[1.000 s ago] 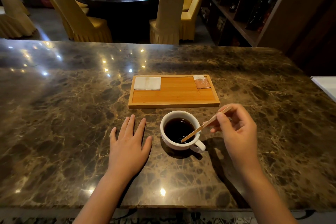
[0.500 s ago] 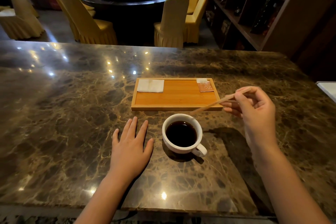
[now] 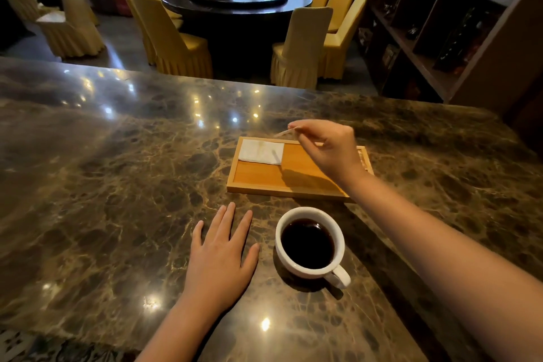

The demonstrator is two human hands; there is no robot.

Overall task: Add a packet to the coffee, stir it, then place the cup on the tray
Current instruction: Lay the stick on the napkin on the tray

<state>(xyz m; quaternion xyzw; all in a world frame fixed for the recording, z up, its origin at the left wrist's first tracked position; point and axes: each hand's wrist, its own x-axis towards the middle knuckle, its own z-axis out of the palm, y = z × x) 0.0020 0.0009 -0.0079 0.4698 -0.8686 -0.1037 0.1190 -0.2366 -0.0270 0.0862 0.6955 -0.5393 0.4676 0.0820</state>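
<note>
Your right hand (image 3: 326,150) has lifted the wooden stir stick (image 3: 283,133) out of the coffee and carried it up over the wooden tray (image 3: 264,178), pinched at the fingertips with its tip aimed toward the white napkin (image 3: 260,151). Half a second ago it was only just clear of the cup. Stirring looks finished, so the stick probably gets set down next. Your left hand (image 3: 220,256) stays flat and empty on the desk (image 3: 102,185), at 9 o'clock from the white coffee cup (image 3: 310,242), which sits just short of the tray, at its 6 o'clock, not yet on it.
</note>
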